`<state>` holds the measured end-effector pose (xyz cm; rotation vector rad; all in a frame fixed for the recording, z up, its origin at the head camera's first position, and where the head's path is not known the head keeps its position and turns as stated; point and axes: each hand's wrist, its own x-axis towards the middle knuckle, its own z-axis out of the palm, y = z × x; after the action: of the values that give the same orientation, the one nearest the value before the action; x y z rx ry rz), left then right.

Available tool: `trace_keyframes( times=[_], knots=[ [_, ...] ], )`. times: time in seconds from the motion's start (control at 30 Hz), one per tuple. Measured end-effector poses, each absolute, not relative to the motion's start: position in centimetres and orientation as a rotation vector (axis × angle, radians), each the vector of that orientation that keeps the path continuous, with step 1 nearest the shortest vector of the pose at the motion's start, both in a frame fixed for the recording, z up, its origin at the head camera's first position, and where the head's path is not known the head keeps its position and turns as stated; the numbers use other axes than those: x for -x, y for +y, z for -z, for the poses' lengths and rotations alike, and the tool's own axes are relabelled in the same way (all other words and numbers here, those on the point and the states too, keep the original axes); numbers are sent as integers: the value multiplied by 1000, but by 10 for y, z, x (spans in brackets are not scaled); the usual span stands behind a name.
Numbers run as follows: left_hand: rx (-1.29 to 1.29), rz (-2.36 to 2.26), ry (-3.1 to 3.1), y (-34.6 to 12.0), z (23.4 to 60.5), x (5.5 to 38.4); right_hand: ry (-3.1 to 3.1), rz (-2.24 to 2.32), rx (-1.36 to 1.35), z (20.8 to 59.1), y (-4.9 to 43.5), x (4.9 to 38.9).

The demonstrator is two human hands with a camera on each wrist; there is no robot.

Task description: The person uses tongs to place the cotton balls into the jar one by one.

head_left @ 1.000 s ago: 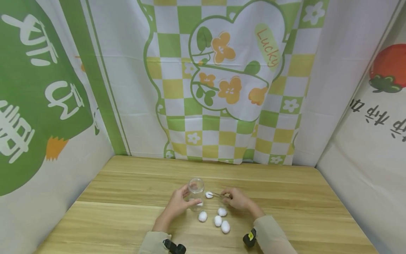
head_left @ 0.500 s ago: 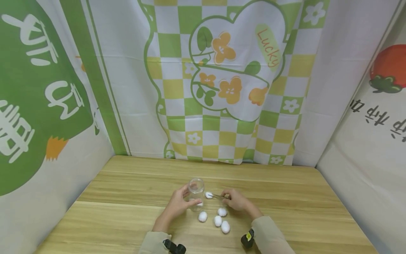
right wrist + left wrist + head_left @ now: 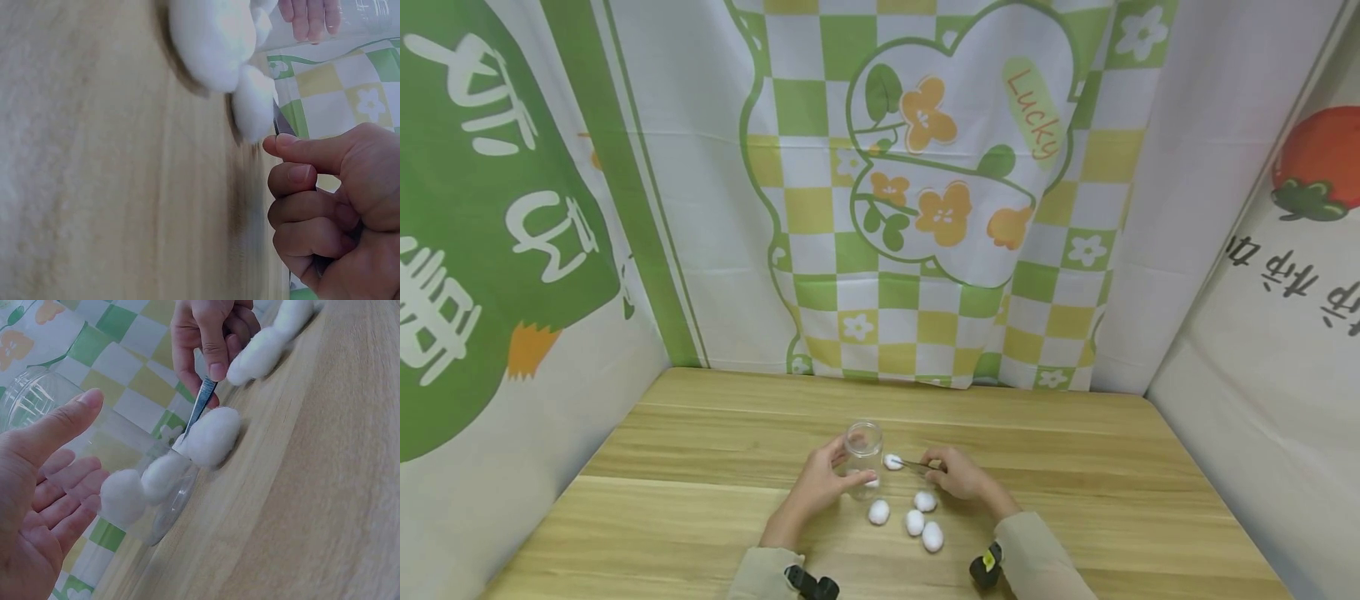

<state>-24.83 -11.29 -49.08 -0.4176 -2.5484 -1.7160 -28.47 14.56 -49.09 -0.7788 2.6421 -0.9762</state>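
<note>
1. Head view: the right hand (image 3: 961, 475) pinches the tweezers (image 3: 200, 401), their tips at one white ball (image 3: 890, 462). Whether the tips are clamped on it I cannot tell; the left wrist view mostly hides that ball behind another.
2. That ball sits just to the right of the jar (image 3: 871, 457); whether it rests on the table (image 3: 1075, 467) is unclear.
3. The left hand (image 3: 826, 482) is clamped around the jar, thumb on the near side, fingers on the far side, holding it upright.
4. Step in hand, as I judge it: getting a ball in the tweezers while the jar is steadied. The next move seems to call for a firm but gentle squeeze, then a lift to rim height with the jar kept still.
5. Count: one jar, one pair of tweezers, two hands.
6. Five balls outside the jar: the one at the tips, one near the jar's base (image 3: 878, 512), and three clustered to the right, (image 3: 925, 501) (image 3: 914, 522) (image 3: 932, 537) two of them very close together.
7. Inside the jar, the left wrist view appears to show two more balls, (image 3: 122, 499) (image 3: 159, 480) low down; more could be hidden.
</note>
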Motion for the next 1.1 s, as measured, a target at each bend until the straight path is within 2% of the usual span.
trace_keyframes(
  times=[1.1],
  knots=[
    [386, 1720, -2566, -113, 494, 251, 2625, 1004, 835, 474, 155, 276]
  ],
)
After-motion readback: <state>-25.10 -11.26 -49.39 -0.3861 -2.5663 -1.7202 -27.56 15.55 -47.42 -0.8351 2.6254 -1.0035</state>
